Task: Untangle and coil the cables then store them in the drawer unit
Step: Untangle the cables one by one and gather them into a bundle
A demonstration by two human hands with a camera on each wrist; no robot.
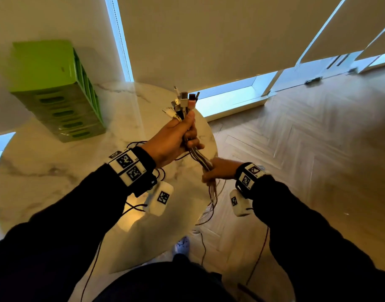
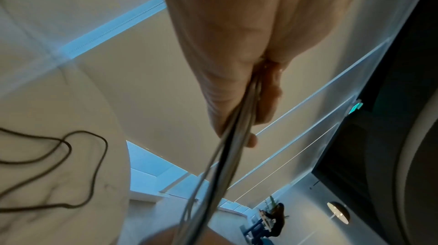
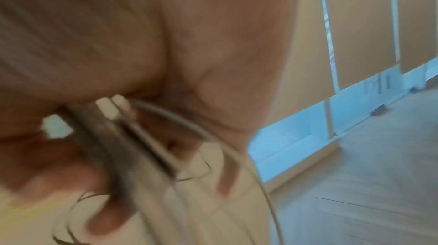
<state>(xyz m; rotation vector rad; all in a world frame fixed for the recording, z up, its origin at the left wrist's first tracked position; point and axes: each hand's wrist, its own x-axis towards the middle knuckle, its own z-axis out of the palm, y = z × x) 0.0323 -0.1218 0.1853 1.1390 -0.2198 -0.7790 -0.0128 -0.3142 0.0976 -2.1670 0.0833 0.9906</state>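
A bundle of white, grey and dark cables runs between both hands above the round table's right edge. My left hand grips the bundle just below its plugs, which stick up past the thumb. Lower down, my right hand is wrapped round the same strands; loose ends hang below it toward the floor. In the left wrist view the cables leave the fist downward. The right wrist view is blurred, showing cables under curled fingers. The green drawer unit stands at the table's back left.
The marble table carries thin dark wires from the wrist devices. Wooden floor lies to the right, window blinds behind. A shoe shows below the table edge.
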